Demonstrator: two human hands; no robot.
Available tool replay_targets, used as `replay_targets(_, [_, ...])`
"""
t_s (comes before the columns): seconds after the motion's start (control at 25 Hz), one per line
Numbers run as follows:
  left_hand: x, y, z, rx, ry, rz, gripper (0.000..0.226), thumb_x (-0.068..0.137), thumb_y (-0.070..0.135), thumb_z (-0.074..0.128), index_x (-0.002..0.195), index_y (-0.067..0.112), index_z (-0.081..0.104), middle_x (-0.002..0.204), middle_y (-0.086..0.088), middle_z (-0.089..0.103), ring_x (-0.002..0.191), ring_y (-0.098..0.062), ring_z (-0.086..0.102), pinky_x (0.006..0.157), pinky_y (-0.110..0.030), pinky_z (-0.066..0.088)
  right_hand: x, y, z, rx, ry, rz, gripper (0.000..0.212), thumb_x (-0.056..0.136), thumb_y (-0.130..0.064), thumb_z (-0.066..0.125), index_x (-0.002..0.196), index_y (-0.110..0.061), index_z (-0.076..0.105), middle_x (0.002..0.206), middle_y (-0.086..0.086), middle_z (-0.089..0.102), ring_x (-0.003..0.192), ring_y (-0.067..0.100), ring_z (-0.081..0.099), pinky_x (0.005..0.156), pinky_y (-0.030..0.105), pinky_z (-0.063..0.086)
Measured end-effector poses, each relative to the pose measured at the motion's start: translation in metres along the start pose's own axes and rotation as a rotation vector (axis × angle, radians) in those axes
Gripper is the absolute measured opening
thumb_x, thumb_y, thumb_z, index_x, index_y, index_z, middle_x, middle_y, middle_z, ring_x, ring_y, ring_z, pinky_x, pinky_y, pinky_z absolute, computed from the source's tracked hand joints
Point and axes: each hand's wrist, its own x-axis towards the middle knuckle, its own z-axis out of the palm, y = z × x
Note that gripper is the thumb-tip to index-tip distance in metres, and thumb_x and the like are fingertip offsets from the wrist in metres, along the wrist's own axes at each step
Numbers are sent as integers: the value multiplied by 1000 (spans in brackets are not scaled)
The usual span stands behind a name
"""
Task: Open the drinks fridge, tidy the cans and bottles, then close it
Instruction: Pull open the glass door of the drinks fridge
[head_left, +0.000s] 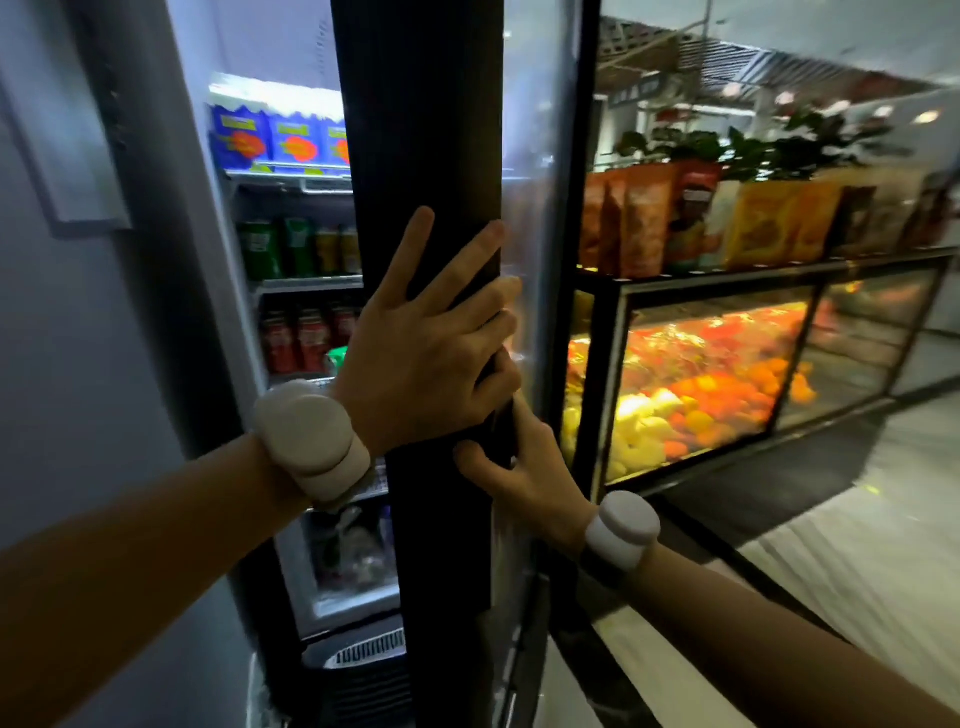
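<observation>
Fridge door ajar, its dark edge running down frame centre. Left hand flat on that edge, fingers spread, curling over the right side. Right hand just below, gripping the same edge from the right, thumb on the dark face. Lit shelves at left: blue cartons on top, green cans below, red cans lower. Fruit case at right.
</observation>
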Motion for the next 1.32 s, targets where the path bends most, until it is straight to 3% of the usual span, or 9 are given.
replay_targets(0.12, [25,36,-8,-55,37,36,37,89,33,43,84,9,71,102,-6,72,129,-30,48,113,-55,7,-21,-13,-31,-58,148,29,52,80,-59,55,122,-30,48,103,-33,65,98,-14,59,76,8,46])
replay_targets(0.2, [42,51,-10,-88,26,117,38,90,32,43,83,9,73,99,-8,73,125,-30,51,115,-52,10,-34,-13,-52,-127,262,41,60,81,-63,50,123,-21,49,105,-28,66,102,-9,60,78,16,50])
replay_targets(0.28, [57,62,-12,-120,8,224,42,93,31,38,85,9,73,103,-9,73,123,-29,53,116,-48,16,-50,-15,-72,-174,349,74,45,83,-63,48,113,-30,51,96,-11,67,92,-2,64,72,22,51])
replay_targets(0.4, [82,82,-9,-158,61,350,43,93,28,36,84,6,72,98,-12,72,118,-30,56,114,-48,24,-72,-29,-101,-238,467,141,23,88,-52,45,104,-38,54,96,-8,68,86,-13,56,72,9,45])
replay_targets(0.56, [119,121,-8,-175,108,447,39,89,25,42,75,3,70,79,-14,69,99,-33,63,110,-53,34,-95,-32,-141,-303,620,300,37,95,-40,37,109,-12,57,101,22,63,89,28,59,84,46,48])
replay_targets(0.76, [157,161,1,-76,113,539,36,88,29,43,70,20,73,70,0,70,83,-27,65,107,-49,39,-91,-24,-169,-478,885,564,24,101,-22,34,106,-9,53,85,-5,54,91,20,49,90,25,46])
replay_targets(0.96, [199,193,23,-78,31,680,39,97,23,33,85,15,69,93,-7,70,99,-34,58,113,-57,22,-75,-33,-184,-381,1217,650,29,101,-30,33,121,-13,47,118,16,58,108,30,55,100,52,40])
replay_targets(1.12, [222,204,38,-3,179,685,37,89,31,45,61,25,67,70,7,69,80,-20,63,106,-44,41,-68,-34,-205,-557,1212,609,37,102,-15,28,135,-1,38,136,21,48,122,36,47,101,42,38])
replay_targets(1.32, [247,235,54,-86,162,633,35,82,36,47,53,28,65,59,10,67,72,-16,62,99,-37,46,-60,-17,-244,-688,1290,854,38,103,-17,27,137,-5,36,140,17,47,129,31,43,102,37,32])
